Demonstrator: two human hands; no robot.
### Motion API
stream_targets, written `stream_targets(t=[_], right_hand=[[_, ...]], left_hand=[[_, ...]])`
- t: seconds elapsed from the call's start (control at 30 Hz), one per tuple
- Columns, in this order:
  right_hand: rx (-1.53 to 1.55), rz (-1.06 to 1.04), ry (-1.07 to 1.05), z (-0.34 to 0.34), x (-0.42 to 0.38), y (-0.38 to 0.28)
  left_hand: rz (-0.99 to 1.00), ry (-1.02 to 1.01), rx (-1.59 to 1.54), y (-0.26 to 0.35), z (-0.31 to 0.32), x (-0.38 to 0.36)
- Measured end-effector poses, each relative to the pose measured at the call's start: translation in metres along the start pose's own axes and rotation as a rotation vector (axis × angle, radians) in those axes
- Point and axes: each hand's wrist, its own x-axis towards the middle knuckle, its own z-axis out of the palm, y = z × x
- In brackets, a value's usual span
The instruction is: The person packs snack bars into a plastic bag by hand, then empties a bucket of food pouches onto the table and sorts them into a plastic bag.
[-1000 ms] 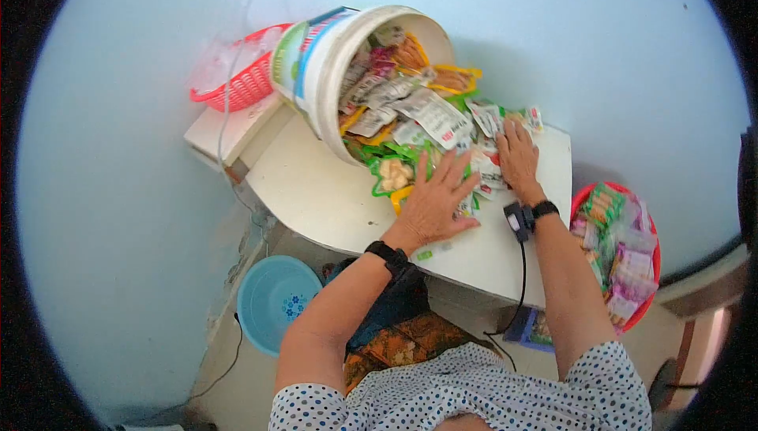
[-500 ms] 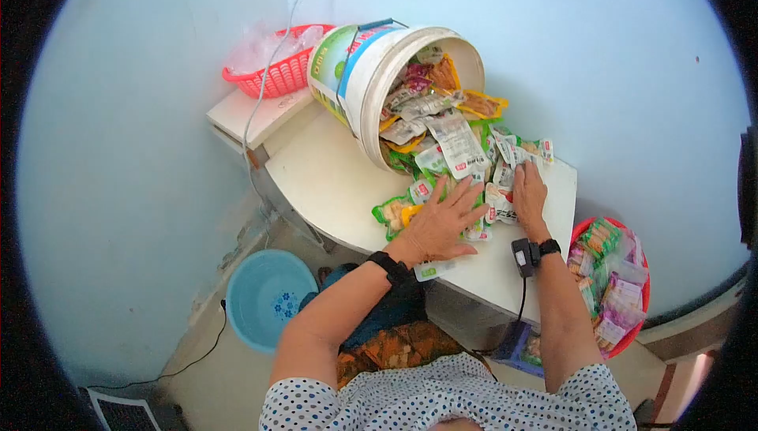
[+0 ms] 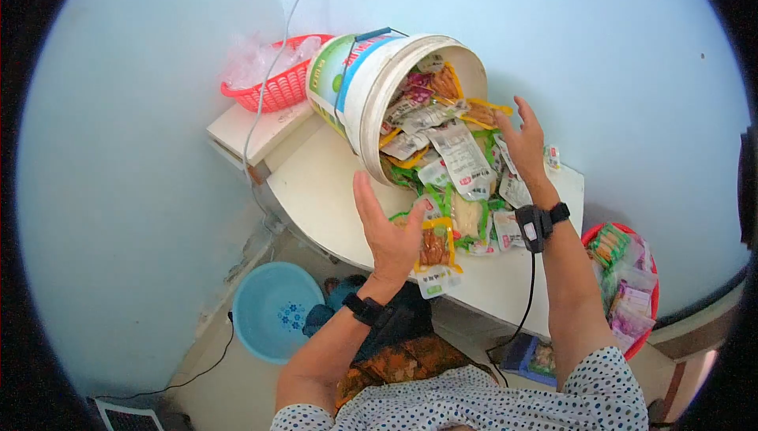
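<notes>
A white bucket [image 3: 367, 91] with a green and blue label lies on its side on the white table [image 3: 324, 186]. Snack packets [image 3: 460, 159] spill from its mouth over the tabletop. My left hand [image 3: 391, 234] is raised at the left of the heap, thumb and fingers apart, holding nothing. Close to its thumb lies a yellow-edged packet [image 3: 436, 245] with brown pieces inside. My right hand [image 3: 525, 139] stands at the right of the bucket's mouth with its fingers spread, beside the packets; it appears to hold nothing.
A red basket [image 3: 280, 88] with clear plastic bags sits at the back left. Below the table stand a light blue basin [image 3: 272, 328], a red basket [image 3: 654, 289] of packets at right, and a blue container [image 3: 521, 360]. A grey cable [image 3: 259, 111] hangs at left.
Both hands have lifted off the packets and spread apart. My left hand moved left; my right hand moved up toward the bucket's rim. The yellow-edged packet is now uncovered near the table's front edge.
</notes>
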Motion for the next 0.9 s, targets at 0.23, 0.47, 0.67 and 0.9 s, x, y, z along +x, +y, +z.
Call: stream_targets(t=[0.23, 0.47, 0.67, 0.9], right_hand=[[0.156, 0.144, -0.192, 0.056, 0.068, 0.016], [0.011, -0.046, -0.041, 0.079, 0.066, 0.059], [-0.125, -0.131, 0.107, 0.082, 0.057, 0.045], [-0.188, -0.108, 0.177, 0.084, 0.045, 0.042]], left_hand=[[-0.422, -0.107, -0.384, -0.053, 0.024, 0.042], [-0.382, -0.053, -0.516, -0.063, 0.037, 0.043], [-0.32, -0.094, -0.366, -0.06, 0.031, 0.046], [-0.436, -0.091, -0.443, -0.047, 0.024, 0.05]])
